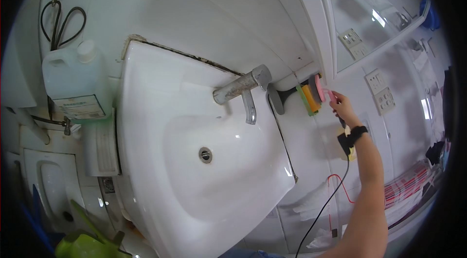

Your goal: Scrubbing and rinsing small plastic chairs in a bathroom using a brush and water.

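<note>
My right hand [341, 106] reaches to the tiled wall right of the sink. Its fingers are closed around the pink handle [332, 96] of a pink-backed scrubbing brush [319, 88]. The brush head sits close against a yellow-and-green sponge [308, 99] by the wall; whether they touch I cannot tell. A grey-headed brush or scraper [276, 99] with a dark handle stands just left of the sponge, at the sink's back corner. My left hand is out of view. Before me lies a white ceramic washbasin [226, 192] with a metal drain [205, 155] and a stained single-lever faucet [237, 88].
A plastic jug [78, 79] of bluish liquid stands left of the basin. Lower left are a squat toilet [53, 181] and a green plastic scoop [87, 245]. A mirror cabinet [375, 24] juts out above. A black cable [323, 207] hangs from my wrist.
</note>
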The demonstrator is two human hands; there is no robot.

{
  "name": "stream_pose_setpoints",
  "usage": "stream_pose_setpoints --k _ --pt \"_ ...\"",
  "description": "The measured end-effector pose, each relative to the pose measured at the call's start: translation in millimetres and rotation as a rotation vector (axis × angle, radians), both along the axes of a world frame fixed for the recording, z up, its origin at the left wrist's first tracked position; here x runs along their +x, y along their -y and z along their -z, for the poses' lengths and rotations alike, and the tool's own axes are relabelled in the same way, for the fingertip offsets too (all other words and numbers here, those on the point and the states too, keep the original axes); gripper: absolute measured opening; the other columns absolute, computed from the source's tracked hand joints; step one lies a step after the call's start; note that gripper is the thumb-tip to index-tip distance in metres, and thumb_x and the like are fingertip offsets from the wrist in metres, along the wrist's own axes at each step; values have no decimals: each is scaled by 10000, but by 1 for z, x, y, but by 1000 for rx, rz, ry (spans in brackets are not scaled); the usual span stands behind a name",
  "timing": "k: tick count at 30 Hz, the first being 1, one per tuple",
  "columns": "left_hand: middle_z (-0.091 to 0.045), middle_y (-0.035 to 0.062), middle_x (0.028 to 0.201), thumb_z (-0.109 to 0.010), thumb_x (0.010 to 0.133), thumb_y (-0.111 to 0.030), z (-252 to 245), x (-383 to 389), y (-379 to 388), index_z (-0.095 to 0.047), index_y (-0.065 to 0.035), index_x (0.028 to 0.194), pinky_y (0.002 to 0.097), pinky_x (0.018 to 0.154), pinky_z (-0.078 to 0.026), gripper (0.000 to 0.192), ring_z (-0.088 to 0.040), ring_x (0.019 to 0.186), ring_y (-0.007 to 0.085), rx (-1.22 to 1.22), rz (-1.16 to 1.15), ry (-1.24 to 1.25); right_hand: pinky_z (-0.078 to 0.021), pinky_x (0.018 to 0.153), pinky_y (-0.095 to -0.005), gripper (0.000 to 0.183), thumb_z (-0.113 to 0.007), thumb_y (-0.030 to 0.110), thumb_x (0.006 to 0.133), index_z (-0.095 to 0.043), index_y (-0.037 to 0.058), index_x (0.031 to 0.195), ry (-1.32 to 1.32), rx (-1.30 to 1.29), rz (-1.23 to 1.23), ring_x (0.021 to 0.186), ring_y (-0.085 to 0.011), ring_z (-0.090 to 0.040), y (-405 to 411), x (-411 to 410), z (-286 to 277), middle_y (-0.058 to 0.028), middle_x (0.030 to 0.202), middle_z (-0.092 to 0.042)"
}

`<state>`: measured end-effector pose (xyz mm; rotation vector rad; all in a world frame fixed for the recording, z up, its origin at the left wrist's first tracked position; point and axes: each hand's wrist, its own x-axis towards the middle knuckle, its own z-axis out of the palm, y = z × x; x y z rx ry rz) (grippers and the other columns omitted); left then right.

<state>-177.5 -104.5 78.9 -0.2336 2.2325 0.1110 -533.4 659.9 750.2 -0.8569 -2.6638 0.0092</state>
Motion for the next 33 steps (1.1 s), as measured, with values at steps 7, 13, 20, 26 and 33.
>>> stream_pose_setpoints --k 7,13,20,26,33 --pt "-128 352 1411 -554 782 -527 4 -7 -5 -73 -142 1451 647 1012 -116 910 -92 1317 503 30 -16 11 -414 465 -239 451 -578 71 749 -553 51 1200 180 -53 94 551 -96 -524 11 -3 -13 -28 702 -566" --pt "-112 341 1417 -539 799 -520 27 7 11 -77 -142 1452 648 1016 -87 885 -82 1317 501 144 164 -622 -414 448 -236 452 -589 69 756 -550 54 1206 166 34 -31 530 -96 -514 11 -7 -8 -32 706 -566" --pt "-88 360 1412 -519 805 -542 1 -6 -13 -71 -151 1453 667 1002 -79 879 -124 1294 529 -17 -55 32 -426 427 -249 467 -601 86 765 -541 67 1228 249 -10 91 513 -99 -530 32 11 -20 -50 735 -599" --pt "-86 372 1408 -508 804 -557 -12 -24 -16 -73 -155 1453 679 994 -81 878 -98 1298 536 63 -72 25 -424 426 -262 463 -579 121 765 -544 67 1224 181 15 66 495 -111 -526 17 -11 -14 -40 734 -599" --pt "-88 365 1412 -502 809 -553 -7 -11 -11 -80 -154 1453 680 996 -65 868 -85 1298 541 65 -69 -8 -393 392 -245 391 -539 119 770 -606 98 1155 416 -124 246 464 -88 -487 46 2 -54 -12 680 -566"
